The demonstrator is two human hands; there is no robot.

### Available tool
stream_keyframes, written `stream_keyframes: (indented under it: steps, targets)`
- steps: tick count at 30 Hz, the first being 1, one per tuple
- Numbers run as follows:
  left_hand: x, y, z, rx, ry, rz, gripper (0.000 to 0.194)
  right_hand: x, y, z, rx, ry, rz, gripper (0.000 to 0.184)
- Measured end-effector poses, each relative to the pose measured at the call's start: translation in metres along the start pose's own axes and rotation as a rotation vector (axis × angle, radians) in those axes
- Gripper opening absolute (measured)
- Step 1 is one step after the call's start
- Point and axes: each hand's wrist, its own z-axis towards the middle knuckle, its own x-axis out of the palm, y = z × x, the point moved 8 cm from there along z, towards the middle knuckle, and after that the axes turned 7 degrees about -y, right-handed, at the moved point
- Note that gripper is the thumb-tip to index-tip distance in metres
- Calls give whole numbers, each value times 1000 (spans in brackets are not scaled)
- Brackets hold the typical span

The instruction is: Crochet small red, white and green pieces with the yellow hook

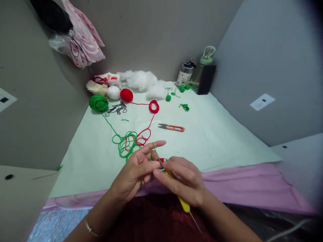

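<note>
My left hand (136, 168) pinches a small red, white and green crochet piece (162, 160) between thumb and fingers. Its index finger is stretched out, with green yarn (154, 148) looped over it. My right hand (184, 178) is closed around a crochet hook with a yellow handle (183, 203); a thin metal end sticks out below the palm. The hook's working tip meets the piece between both hands, partly hidden by fingers. Loose green yarn (123, 144) lies tangled with red yarn (144, 136) just beyond my left hand.
Orange thread snips (171, 127) lie mid-table. Behind are a green yarn ball (98, 103), a red ball (126, 95), a red yarn ring (153, 106), white stuffing (141, 80) and small green pieces (185, 107). A bottle (207, 60) and phone (207, 80) stand back right.
</note>
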Motion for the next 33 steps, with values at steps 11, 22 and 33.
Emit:
stream_keyframes:
  steps: [11, 22, 33]
  targets:
    - [-9, -39, -8, 460, -220, 486, 48, -18, -14, 17, 201, -28, 288, 43]
    - [9, -51, -27, 996, -228, 979, 42, -21, -17, 16, 344, -19, 310, 29]
    - [-3, -42, -11, 697, -246, 714, 38, -20, -32, 5, 642, -147, 526, 27]
